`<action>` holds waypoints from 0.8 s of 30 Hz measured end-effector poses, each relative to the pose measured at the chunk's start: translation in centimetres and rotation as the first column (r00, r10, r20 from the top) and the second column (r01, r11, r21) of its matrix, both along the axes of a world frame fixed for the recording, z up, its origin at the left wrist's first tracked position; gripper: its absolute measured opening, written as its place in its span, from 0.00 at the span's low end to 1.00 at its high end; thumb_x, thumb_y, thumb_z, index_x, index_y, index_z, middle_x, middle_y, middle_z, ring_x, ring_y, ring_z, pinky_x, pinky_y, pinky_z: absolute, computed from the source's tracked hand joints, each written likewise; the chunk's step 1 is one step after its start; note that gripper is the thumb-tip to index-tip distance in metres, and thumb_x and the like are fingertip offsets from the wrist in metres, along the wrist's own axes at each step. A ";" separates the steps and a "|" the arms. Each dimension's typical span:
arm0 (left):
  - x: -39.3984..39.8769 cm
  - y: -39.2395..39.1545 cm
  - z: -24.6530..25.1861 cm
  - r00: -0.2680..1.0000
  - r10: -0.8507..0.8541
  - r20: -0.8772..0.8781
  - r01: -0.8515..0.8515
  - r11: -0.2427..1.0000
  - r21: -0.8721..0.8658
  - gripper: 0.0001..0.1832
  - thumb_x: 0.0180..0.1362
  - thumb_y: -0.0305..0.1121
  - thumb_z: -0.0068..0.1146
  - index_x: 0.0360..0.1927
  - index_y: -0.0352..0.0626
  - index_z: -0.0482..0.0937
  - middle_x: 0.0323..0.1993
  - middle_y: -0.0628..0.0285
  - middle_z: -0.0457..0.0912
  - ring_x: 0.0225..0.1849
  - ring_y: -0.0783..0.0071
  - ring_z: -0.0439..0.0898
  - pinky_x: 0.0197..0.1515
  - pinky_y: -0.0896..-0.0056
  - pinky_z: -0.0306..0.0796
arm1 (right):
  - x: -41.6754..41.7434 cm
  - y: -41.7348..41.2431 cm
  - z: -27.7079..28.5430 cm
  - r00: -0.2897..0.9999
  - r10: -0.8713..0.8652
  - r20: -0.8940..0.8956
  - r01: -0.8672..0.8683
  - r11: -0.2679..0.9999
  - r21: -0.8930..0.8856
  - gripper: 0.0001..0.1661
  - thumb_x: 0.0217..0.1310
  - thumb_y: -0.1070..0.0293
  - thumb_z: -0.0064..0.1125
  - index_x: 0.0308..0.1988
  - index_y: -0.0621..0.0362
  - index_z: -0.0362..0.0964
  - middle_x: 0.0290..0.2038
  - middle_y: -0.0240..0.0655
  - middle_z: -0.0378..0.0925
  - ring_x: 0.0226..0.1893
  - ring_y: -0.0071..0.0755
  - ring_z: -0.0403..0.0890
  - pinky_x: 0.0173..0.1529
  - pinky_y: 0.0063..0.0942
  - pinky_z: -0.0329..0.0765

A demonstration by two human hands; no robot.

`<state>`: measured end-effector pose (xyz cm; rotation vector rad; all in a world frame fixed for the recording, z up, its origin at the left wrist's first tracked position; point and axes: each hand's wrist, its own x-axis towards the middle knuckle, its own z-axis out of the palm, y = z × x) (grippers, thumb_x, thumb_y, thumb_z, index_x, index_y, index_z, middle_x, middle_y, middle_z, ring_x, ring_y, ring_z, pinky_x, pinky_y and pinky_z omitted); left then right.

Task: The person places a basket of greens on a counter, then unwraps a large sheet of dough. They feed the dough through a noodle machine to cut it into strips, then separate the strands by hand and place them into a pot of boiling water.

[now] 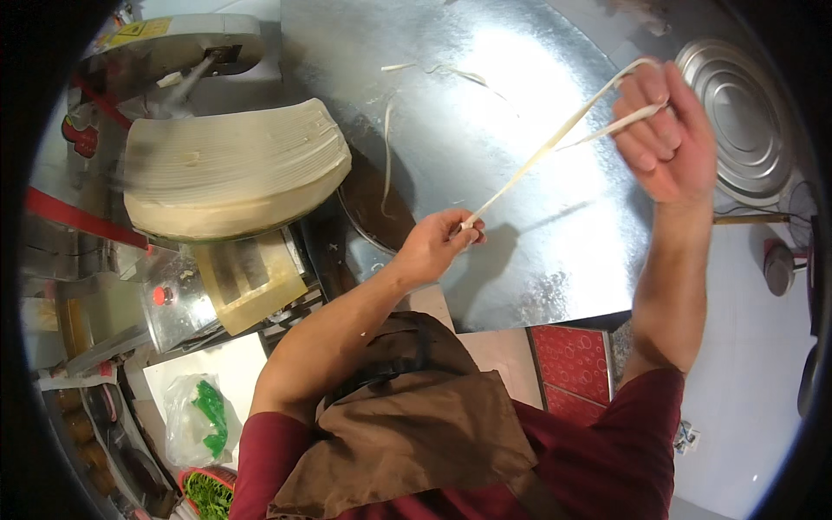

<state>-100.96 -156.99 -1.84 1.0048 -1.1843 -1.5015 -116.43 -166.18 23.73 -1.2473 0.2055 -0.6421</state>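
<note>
A long pale dough strip (552, 140) stretches slantwise between my two hands above a shiny metal worktop (520, 273). My left hand (437, 246) pinches its lower end between thumb and fingers. Higher up, over the right side of the worktop, my right hand (669, 130) has curled fingers with the strip looped over them, and a loose tail points back to the left. Another thin dough strip (388, 156) lies near the worktop's left side, and a dough strip piece (465, 73) lies farther back.
To the left, a large ridged dough block (237, 169) sits beneath a machine arm (188, 39), whose moving part is blurred. A red button (162, 296) is on a metal box below. Round metal lid (738, 123) stands at right; a plastic bag (195, 419) lies lower left.
</note>
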 end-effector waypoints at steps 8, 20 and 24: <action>4.6 1.1 3.1 0.983 0.053 -0.174 -0.042 0.997 0.063 0.09 0.60 0.33 0.47 0.40 0.40 0.73 0.30 0.65 0.78 0.28 0.82 0.71 0.33 0.81 0.66 | -1.3 -6.9 -0.8 0.992 -0.117 -0.051 0.121 0.988 0.098 0.16 0.68 0.62 0.33 0.29 0.58 0.60 0.13 0.24 0.54 0.10 0.14 0.53 0.15 0.13 0.57; 9.7 1.4 1.2 0.931 0.300 -0.210 -0.274 0.951 0.143 0.11 0.62 0.35 0.44 0.31 0.39 0.74 0.24 0.63 0.76 0.26 0.79 0.72 0.33 0.79 0.66 | -7.4 -12.0 -0.3 0.730 -0.282 -0.623 0.231 0.959 -0.164 0.16 0.63 0.61 0.44 0.22 0.53 0.62 0.10 0.19 0.54 0.08 0.10 0.51 0.12 0.11 0.50; 10.6 1.4 1.5 0.930 0.333 -0.156 -0.305 0.936 0.177 0.12 0.62 0.37 0.44 0.32 0.38 0.73 0.23 0.63 0.76 0.25 0.80 0.71 0.31 0.80 0.65 | -8.5 -10.5 2.1 0.201 -0.561 -0.803 -0.024 0.817 -0.577 0.16 0.59 0.60 0.48 0.22 0.57 0.66 0.12 0.25 0.59 0.12 0.17 0.58 0.17 0.17 0.59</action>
